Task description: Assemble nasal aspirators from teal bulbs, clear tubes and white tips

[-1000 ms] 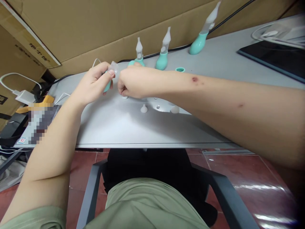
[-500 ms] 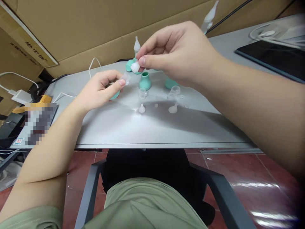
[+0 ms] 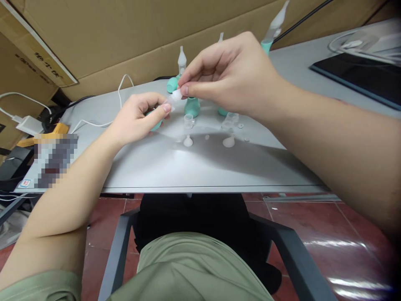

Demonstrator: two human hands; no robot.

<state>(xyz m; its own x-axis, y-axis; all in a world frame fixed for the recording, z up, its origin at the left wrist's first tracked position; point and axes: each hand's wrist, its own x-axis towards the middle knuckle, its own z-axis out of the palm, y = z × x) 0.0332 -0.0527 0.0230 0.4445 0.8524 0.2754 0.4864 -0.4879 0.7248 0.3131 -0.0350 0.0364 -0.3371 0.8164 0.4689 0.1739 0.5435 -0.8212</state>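
My left hand (image 3: 138, 117) is closed round a teal rubber bulb (image 3: 156, 124) of a nasal aspirator, mostly hidden by the fingers, with a clear connector (image 3: 171, 103) pointing up and right. Between thumb and fingertips, my right hand (image 3: 227, 77) pinches a white nozzle tip (image 3: 177, 95), its wide end against the connector's mouth. Whether it is seated I cannot tell. Just beyond, partly behind the right hand, a loose teal bulb (image 3: 192, 108) stands upright. Nearer me lie a clear connector (image 3: 188, 121) and white nozzle tips, one left (image 3: 188, 142) and one right (image 3: 229, 142).
Assembled aspirators stand at the back, one in the middle (image 3: 182, 59) and one on the right (image 3: 276, 25). Small clear discs (image 3: 240, 126) lie on the grey table (image 3: 175, 175). A dark tablet-like slab (image 3: 360, 75) lies at right; a cardboard wall (image 3: 131, 37) closes the back.
The white nozzle tip and the clear connector have come together from a small gap apart. My left hand has shifted slightly right; my right hand has moved slightly left.
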